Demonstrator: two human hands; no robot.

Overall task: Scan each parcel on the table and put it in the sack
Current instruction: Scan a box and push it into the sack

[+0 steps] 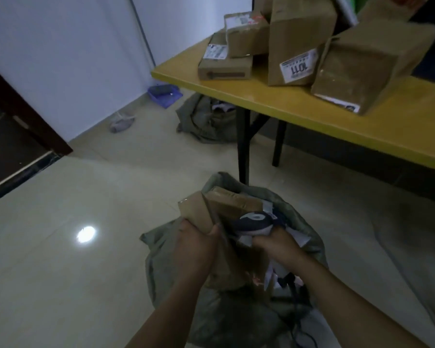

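A grey-green sack (161, 249) stands open on the floor below me. My left hand (199, 239) grips a brown cardboard parcel (195, 209) at the sack's mouth. A second brown parcel (234, 200) lies inside, just behind it. My right hand (280, 244) holds a dark blue and white scanner (255, 220) over the sack, and its black cable (293, 292) trails down. On the yellow table (312, 116) at the upper right stand several brown parcels, among them a flat one (224, 67), a tall one (296, 38) with a white label, and a large tilted one (369, 64).
Under the table's far end lies another grey sack (204, 119). Black table legs (244, 146) stand just behind the open sack. A purple dustpan (163, 92) and a pale slipper (122, 123) lie by the white wall. A dark door frame (23, 116) is at the left.
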